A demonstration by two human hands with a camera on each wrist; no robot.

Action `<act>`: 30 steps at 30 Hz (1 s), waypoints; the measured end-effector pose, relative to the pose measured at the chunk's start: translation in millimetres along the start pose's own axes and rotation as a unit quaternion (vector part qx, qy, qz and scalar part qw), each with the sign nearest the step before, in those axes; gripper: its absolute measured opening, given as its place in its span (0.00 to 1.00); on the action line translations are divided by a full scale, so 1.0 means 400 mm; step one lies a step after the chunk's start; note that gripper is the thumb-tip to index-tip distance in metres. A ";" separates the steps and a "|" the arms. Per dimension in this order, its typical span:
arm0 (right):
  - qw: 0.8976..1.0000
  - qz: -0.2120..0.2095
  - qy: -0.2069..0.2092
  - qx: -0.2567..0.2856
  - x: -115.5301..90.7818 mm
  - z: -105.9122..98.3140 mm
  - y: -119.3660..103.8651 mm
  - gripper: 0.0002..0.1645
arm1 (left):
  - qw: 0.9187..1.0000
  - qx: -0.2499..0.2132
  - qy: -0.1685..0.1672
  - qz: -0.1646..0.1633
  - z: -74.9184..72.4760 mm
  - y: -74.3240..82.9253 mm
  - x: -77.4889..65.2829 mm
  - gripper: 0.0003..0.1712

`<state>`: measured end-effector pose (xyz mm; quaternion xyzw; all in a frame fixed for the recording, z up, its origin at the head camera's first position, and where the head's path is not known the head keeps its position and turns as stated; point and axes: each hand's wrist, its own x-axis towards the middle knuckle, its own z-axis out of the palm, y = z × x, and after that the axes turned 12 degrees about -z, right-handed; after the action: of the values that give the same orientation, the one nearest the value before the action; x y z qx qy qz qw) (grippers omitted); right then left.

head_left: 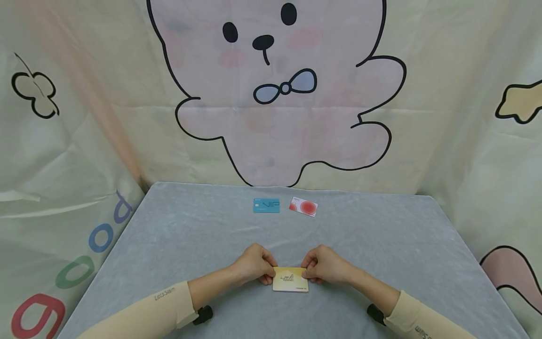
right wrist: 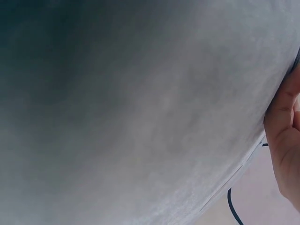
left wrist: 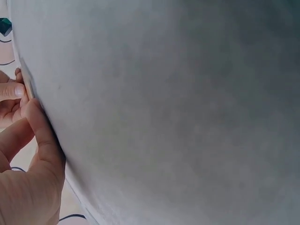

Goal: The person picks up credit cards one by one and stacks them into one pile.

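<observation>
A yellow card (head_left: 290,281) with a small line drawing lies between the two hands near the front of the table. My left hand (head_left: 256,264) pinches its left edge at the upper corner with thumb and fingers. On the opposite side, the right hand (head_left: 325,266) pinches the upper right corner in the same way. In the left wrist view the left hand (left wrist: 35,168) shows at the lower left, with the card's thin edge (left wrist: 29,88) beyond its fingertips. Only part of the right hand (right wrist: 285,136) appears in the right wrist view, where the card is hidden.
Farther back on the grey cloth-covered table (head_left: 190,235) lie a blue card (head_left: 266,205) marked VIP and, to its right, a white card (head_left: 303,206) with a red circle, slightly turned. A printed curtain (head_left: 330,141) hangs behind the table's back edge and along both sides.
</observation>
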<state>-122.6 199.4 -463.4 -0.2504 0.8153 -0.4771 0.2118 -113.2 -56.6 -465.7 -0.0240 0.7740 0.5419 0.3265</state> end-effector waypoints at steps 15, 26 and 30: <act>0.998 -0.016 0.047 -0.025 0.029 -0.067 -0.047 0.07 | 0.999 0.037 0.016 0.033 -0.108 0.074 -0.015 0.15; 0.995 -0.013 0.089 -0.033 0.063 -0.101 -0.073 0.12 | 0.998 0.009 0.056 0.025 -0.164 0.102 -0.015 0.19; 0.994 -0.025 0.103 -0.036 0.079 -0.111 -0.081 0.12 | 0.997 -0.010 0.069 0.023 -0.184 0.113 -0.009 0.19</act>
<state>-166.8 196.4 -417.9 -0.2278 0.8430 -0.4757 0.1054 -163.3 -102.3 -411.8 -0.0466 0.7894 0.5544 0.2596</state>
